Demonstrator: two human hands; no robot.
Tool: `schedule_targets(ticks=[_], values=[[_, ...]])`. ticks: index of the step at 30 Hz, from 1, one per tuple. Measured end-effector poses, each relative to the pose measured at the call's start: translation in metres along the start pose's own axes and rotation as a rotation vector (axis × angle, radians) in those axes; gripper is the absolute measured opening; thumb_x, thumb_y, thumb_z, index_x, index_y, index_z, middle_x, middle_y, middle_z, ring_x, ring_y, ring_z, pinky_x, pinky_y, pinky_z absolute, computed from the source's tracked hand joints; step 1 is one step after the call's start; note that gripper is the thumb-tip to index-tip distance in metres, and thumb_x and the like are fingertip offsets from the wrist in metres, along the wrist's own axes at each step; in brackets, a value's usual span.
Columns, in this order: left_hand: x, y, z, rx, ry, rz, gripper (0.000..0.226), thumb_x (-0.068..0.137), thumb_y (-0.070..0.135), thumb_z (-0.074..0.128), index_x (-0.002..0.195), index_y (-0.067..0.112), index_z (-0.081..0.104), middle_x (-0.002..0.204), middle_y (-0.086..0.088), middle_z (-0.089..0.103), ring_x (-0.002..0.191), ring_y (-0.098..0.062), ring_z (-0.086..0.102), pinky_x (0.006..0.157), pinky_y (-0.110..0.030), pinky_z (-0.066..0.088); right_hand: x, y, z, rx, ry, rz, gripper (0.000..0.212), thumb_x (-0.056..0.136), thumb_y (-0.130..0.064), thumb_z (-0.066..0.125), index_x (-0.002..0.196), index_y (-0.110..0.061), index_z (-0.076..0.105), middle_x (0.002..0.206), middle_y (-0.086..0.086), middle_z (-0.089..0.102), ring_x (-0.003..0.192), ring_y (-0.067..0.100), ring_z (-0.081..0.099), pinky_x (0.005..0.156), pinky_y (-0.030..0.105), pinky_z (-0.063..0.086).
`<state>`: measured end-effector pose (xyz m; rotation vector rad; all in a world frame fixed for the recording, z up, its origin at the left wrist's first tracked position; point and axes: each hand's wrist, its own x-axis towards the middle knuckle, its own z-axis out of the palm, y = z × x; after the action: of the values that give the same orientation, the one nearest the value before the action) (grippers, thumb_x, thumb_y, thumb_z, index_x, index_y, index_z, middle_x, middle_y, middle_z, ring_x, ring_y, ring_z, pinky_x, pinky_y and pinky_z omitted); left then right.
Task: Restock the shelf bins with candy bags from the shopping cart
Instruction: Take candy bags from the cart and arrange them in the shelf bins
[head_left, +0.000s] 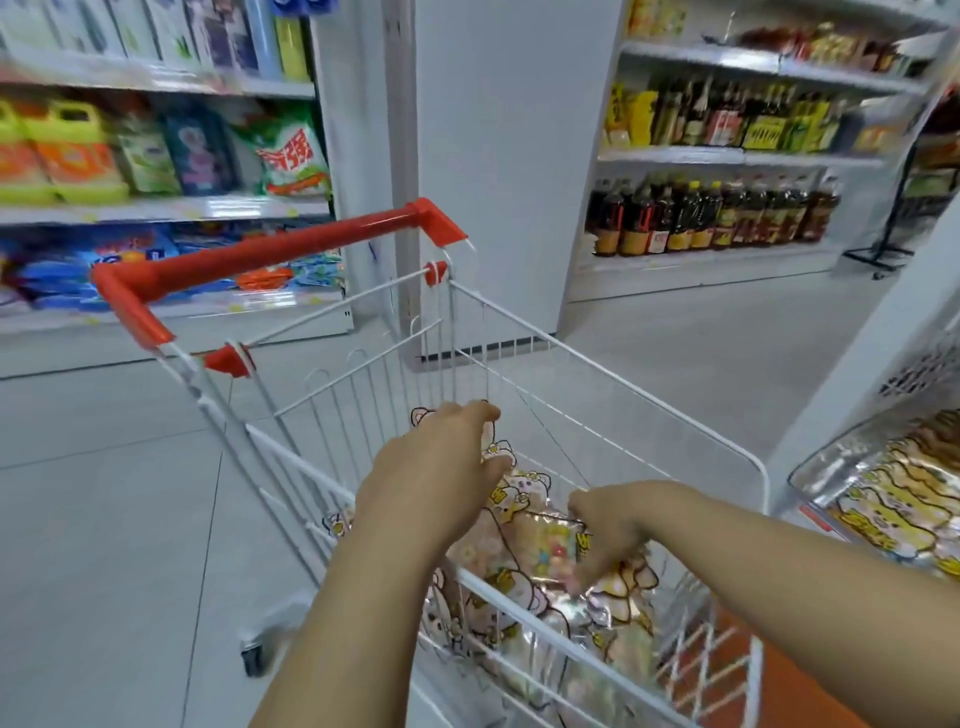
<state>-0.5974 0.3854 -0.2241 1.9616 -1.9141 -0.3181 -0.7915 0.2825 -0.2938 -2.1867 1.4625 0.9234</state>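
A white wire shopping cart (623, 387) with a red handle (260, 254) stands in front of me. Several clear candy bags (498, 592) printed with cartoon bears lie piled in it. My left hand (436, 467) reaches down into the cart with its fingers spread just above the pile, holding nothing. My right hand (608, 530) is lower and to the right, with thumb and blurred fingers closed on the edge of one candy bag (548, 545) of colourful sweets. At the right edge, a clear shelf bin (810, 470) holds yellow bear-print candy bags (893, 499).
Shelves of detergent packs (156, 150) run along the left, and shelves of dark bottles (711, 213) stand at the back right. A white pillar (467, 130) rises behind the cart. Grey tiled floor (130, 493) lies to the left. A white perforated shelf end (914, 332) rises above the bin.
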Motion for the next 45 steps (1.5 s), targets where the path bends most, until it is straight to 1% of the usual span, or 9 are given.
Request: schedule_targets(ticks=[9,13,17,22,26,30,34,40,45], values=[[0.006,0.001,-0.002,-0.022,-0.097,-0.016,0.054,0.097,0.051,0.055,0.147,0.043,0.036,0.143,0.014,0.050,0.123,-0.014,0.056,0.099,-0.041,0.049,-0.031,0.028,-0.025,0.215,0.396,-0.081,0.033,0.064,-0.035,0.086,0.085,-0.015,0.070,0.082,-0.002,0.072,0.079,0.017,0.069,0.072,0.033,0.057],[0.011,0.012,-0.005,-0.400,-0.079,0.065,0.063,0.092,0.046,0.065,0.148,0.043,0.036,0.140,0.019,0.050,0.121,-0.003,0.051,0.103,-0.034,0.046,-0.077,0.039,-0.049,0.365,0.606,-0.136,0.017,0.074,-0.027,0.084,0.082,-0.021,0.071,0.081,-0.006,0.072,0.075,0.004,0.065,0.067,0.024,0.054],[0.018,0.033,-0.003,-0.720,-0.057,0.122,0.071,0.079,0.061,0.072,0.141,0.052,0.039,0.129,0.026,0.053,0.116,-0.001,0.058,0.099,-0.036,0.050,-0.122,0.032,-0.072,0.385,0.632,-0.307,0.019,0.075,-0.024,0.085,0.080,-0.026,0.067,0.080,-0.008,0.071,0.073,0.001,0.066,0.066,0.023,0.055],[0.022,0.038,0.007,-0.978,-0.107,0.119,0.023,0.088,0.042,0.071,0.108,0.030,0.070,0.105,0.001,0.076,0.098,-0.021,0.073,0.093,-0.053,0.054,-0.133,0.023,-0.071,0.455,0.771,-0.355,0.046,0.067,-0.033,0.091,0.102,-0.036,0.061,0.094,-0.016,0.065,0.076,-0.003,0.064,0.063,0.018,0.051],[0.026,0.040,0.004,-1.220,0.040,-0.024,0.014,0.095,0.020,0.066,0.106,0.016,0.072,0.100,-0.007,0.077,0.093,-0.027,0.074,0.090,-0.054,0.057,-0.121,0.025,-0.061,1.110,0.724,-0.290,0.087,0.057,-0.051,0.087,0.131,-0.041,0.041,0.115,-0.015,0.059,0.091,0.006,0.071,0.071,0.022,0.057],[0.025,0.039,0.001,-1.464,0.093,-0.133,0.023,0.094,0.013,0.064,0.115,0.005,0.068,0.106,-0.013,0.076,0.097,-0.030,0.074,0.089,-0.049,0.058,-0.104,0.011,-0.052,1.477,0.523,-0.344,0.058,0.064,-0.049,0.080,0.110,-0.019,0.065,0.092,-0.002,0.075,0.087,0.016,0.072,0.080,0.034,0.059],[0.023,0.027,-0.009,-1.475,0.091,-0.131,0.039,0.083,0.011,0.071,0.121,0.009,0.064,0.110,-0.013,0.075,0.100,-0.030,0.073,0.083,-0.044,0.058,-0.108,0.007,-0.063,1.248,0.745,-0.424,0.013,0.086,-0.028,0.074,0.095,-0.019,0.072,0.087,-0.003,0.077,0.077,0.008,0.072,0.069,0.021,0.057],[0.005,0.008,-0.031,-0.847,-0.032,0.126,0.044,0.083,0.028,0.075,0.124,0.034,0.062,0.113,0.016,0.073,0.106,-0.003,0.068,0.093,-0.032,0.052,-0.133,0.006,-0.086,0.704,0.814,-0.556,0.013,0.085,-0.025,0.077,0.095,-0.021,0.071,0.089,-0.008,0.075,0.081,0.004,0.069,0.076,0.022,0.054],[0.006,0.009,-0.020,-0.843,0.003,0.045,0.028,0.091,0.015,0.070,0.113,0.031,0.064,0.099,0.011,0.076,0.091,-0.008,0.073,0.089,-0.040,0.059,-0.106,0.008,-0.076,0.956,0.706,-0.601,0.037,0.080,-0.046,0.068,0.104,-0.019,0.070,0.100,0.002,0.075,0.093,0.016,0.071,0.088,0.033,0.058]])
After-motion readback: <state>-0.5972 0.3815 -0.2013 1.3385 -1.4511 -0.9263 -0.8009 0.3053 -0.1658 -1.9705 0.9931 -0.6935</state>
